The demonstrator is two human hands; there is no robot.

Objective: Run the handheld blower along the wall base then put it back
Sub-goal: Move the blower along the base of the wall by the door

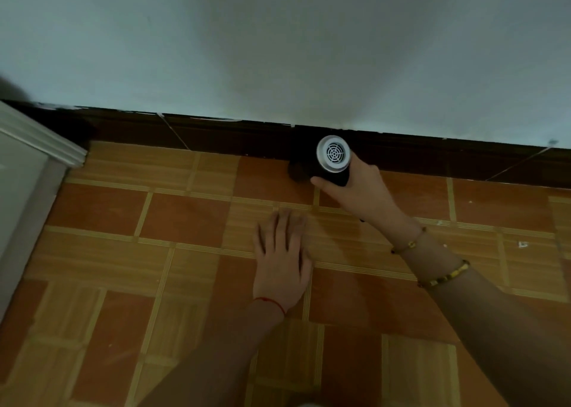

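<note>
Black-bodied handheld blower (333, 162) looked light and rigid; right hand (358, 190) wrapped its barrel at the skirting (216, 138), while left hand (281, 261) lay flat, fingers straight, on tiles (123, 252).

The blower (332, 159) was seen as a black body ending in a round silver-white rear grille, which faced the camera. It was held low over the floor, its front end pointed at the dark wall base (216, 138), close against it. The front end was lost in shadow.
</note>
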